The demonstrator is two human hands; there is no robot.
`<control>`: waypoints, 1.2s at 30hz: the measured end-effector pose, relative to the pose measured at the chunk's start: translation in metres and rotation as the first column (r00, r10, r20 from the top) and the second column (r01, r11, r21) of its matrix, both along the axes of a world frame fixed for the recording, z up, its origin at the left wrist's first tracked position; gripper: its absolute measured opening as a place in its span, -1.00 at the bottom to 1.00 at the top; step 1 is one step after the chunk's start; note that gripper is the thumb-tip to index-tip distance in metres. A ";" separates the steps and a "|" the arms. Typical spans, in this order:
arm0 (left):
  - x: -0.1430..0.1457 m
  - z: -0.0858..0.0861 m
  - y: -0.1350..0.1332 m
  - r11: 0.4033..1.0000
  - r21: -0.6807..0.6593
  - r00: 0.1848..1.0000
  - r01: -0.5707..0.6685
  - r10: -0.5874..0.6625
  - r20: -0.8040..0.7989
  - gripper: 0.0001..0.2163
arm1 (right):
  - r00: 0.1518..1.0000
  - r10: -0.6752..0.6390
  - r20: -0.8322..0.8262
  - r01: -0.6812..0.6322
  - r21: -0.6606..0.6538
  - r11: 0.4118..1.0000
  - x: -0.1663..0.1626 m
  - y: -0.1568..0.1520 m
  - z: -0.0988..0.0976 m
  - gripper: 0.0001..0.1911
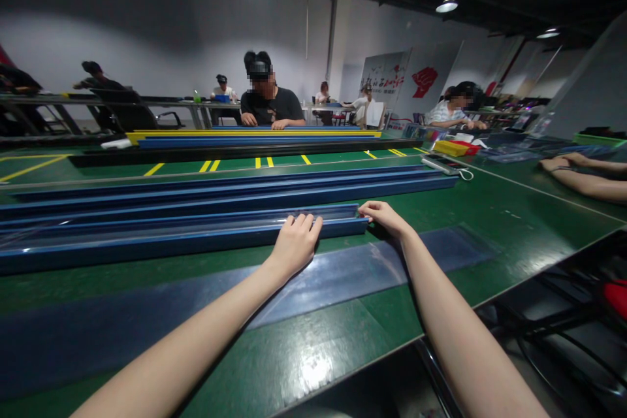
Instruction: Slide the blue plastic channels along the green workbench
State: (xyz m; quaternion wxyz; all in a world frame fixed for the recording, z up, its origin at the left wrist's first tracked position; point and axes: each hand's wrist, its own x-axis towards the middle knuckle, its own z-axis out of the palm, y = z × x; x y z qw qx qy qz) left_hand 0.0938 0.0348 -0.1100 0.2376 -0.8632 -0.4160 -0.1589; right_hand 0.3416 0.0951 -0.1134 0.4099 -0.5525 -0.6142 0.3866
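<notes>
A long blue channel (171,247) lies across the green table, with a clear plastic strip (210,225) inside it. My left hand (298,245) is bent over the channel's near wall close to its right end, its fingertips reaching inside. At that right end, my right hand (385,217) has thumb and fingers pinched together at the channel's mouth. What is between those fingertips is too small to tell. Under both forearms a wide clear plastic sheet (337,274) lies flat on the table.
More blue channels (392,188) lie behind, with a phone-like device (439,165) and white cable at their right end. Farther off are a yellow channel (255,134), a black bar (196,153) and a yellow tray (450,147). A co-worker (272,104) sits opposite; another person's forearms (588,176) rest at right.
</notes>
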 end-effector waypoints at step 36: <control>0.001 0.000 0.000 1.000 -0.022 1.000 -0.002 0.002 0.001 -0.70 | 0.997 0.039 0.066 -0.040 0.024 0.999 0.003 0.005 -0.008 -0.77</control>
